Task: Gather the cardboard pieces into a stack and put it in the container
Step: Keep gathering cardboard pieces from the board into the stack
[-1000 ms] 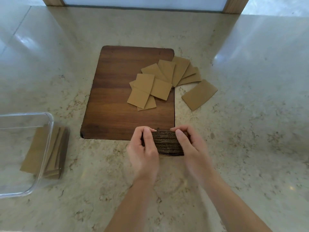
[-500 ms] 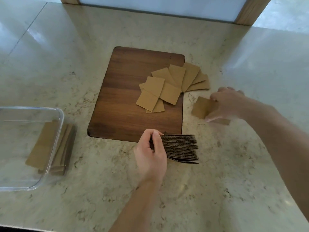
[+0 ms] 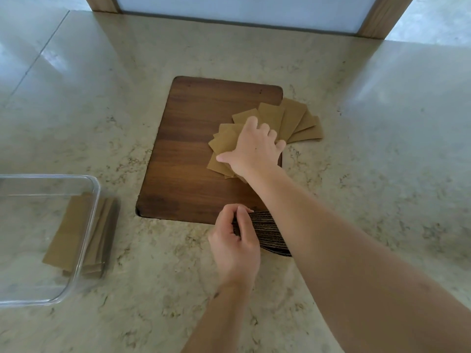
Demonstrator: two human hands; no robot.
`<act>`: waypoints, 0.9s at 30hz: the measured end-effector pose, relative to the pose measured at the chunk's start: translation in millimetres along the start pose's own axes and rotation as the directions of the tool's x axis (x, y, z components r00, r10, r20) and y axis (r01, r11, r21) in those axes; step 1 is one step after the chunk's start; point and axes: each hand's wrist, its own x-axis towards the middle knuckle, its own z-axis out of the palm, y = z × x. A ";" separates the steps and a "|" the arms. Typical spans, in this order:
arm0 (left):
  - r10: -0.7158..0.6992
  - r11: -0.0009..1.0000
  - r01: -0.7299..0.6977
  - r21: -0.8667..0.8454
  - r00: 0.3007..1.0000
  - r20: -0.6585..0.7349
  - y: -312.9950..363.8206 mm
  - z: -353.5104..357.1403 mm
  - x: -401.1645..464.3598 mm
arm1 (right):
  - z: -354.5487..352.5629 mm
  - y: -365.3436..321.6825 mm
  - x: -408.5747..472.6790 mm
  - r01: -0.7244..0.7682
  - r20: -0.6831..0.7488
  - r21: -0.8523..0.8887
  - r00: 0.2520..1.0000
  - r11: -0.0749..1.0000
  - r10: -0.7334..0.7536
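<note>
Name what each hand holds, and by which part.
Left hand pinches the cardboard stack at its left end; right hand presses loose cardboard pieces, hold unclear.

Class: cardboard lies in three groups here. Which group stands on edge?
The stack pinched by the left hand, at the board's near edge. The fanned pieces and the container's lie flat.

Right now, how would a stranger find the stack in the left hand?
Start at the brown wooden board on the counter. Just below its near edge, the left hand pinches the cardboard stack. It stands on edge, showing dark ribbed sides, unlike the flat tan pieces.
</note>
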 end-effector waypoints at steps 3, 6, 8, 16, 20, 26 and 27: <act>0.004 1.000 -0.004 -0.011 1.000 -0.022 0.0 2.0 0.2 | 3.3 -2.1 0.4 -0.119 0.120 0.016 0.986 0.993 0.116; -0.009 1.000 0.009 -0.013 1.000 -0.025 -0.3 3.0 0.8 | 7.0 -3.6 -7.8 -0.111 0.139 0.032 0.985 0.993 0.105; -0.019 1.000 0.019 -0.010 1.000 -0.017 -0.9 2.8 1.0 | 7.0 -2.2 -16.7 -0.035 0.126 0.143 0.992 0.989 0.017; 0.031 0.999 -0.031 -0.021 1.000 -0.005 -0.3 1.2 -0.5 | -49.5 68.0 -58.1 0.269 0.054 0.243 0.956 0.932 -0.290; 0.002 1.000 -0.002 -0.030 1.000 -0.009 3.0 1.1 -0.4 | -63.8 92.3 -84.5 0.427 0.241 -0.086 0.885 0.900 -0.397; 0.069 0.997 -0.069 -0.019 0.998 -0.002 3.7 -3.0 -0.9 | -90.4 81.9 -99.6 0.484 0.261 -0.404 0.874 0.776 -0.409; 0.079 0.997 -0.079 -0.009 0.997 0.008 4.1 -3.0 -1.6 | -94.1 80.2 -101.1 0.472 0.290 -0.452 0.880 0.757 -0.375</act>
